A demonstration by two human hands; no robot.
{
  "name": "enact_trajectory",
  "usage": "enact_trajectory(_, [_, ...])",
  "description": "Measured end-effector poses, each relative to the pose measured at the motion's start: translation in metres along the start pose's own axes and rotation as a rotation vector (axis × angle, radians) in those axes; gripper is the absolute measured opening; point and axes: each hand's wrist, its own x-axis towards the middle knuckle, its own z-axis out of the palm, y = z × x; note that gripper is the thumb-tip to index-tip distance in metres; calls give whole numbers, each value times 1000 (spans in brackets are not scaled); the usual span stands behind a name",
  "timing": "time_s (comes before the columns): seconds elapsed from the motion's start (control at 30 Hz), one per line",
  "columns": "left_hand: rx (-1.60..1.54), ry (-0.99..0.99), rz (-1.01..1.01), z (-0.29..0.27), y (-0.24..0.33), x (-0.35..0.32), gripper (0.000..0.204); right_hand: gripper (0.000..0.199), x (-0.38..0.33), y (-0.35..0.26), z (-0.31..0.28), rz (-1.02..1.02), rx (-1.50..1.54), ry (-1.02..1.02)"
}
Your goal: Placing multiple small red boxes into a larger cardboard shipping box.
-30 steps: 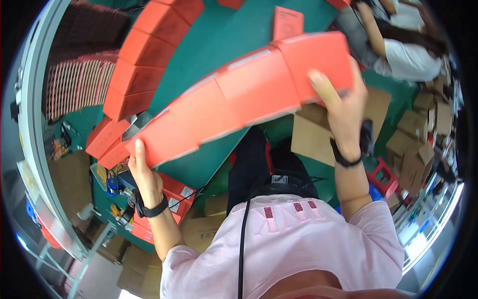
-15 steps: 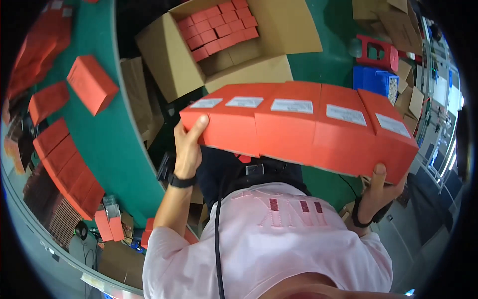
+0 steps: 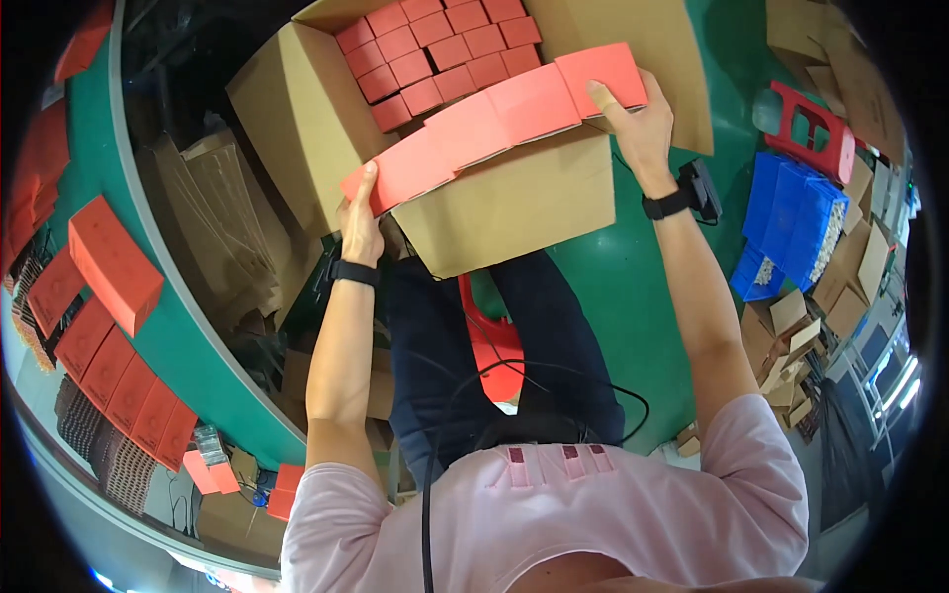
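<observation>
A row of several red boxes [image 3: 474, 130] is squeezed end to end between my two hands, tilted so its right end is farther from me. My left hand [image 3: 362, 227] clasps the left end, thumb on top. At the other end my right hand [image 3: 641, 128] grips the last box, its thumb lying over the top face. Beneath and behind the row stands an open cardboard carton [image 3: 509, 203] with its flaps spread. Rows of similar red boxes [image 3: 435, 54] fill the carton's far part. The held row hides part of the carton's inside.
On the left, a green bench [image 3: 203, 326] carries more red boxes [image 3: 117, 267]. Folded brown cardboard [image 3: 213, 208] lies between bench and carton. To the right are blue bins [image 3: 786, 222], a red stool [image 3: 813, 133] and cardboard pieces. Another red seat [image 3: 494, 361] shows between my legs.
Both hands have carried the row of red boxes away from my body and leftward, over the carton. The row's right end has swung farther away, and its labelled sides no longer show.
</observation>
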Motion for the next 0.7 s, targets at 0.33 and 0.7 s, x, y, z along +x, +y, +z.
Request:
enact_trajectory(0.33, [172, 174, -39, 54, -28, 75, 63, 60, 56, 124, 72, 340, 140, 52])
enact_trajectory(0.7, [279, 608, -387, 58, -79, 157, 79, 80, 111, 161, 120, 1012, 586, -64])
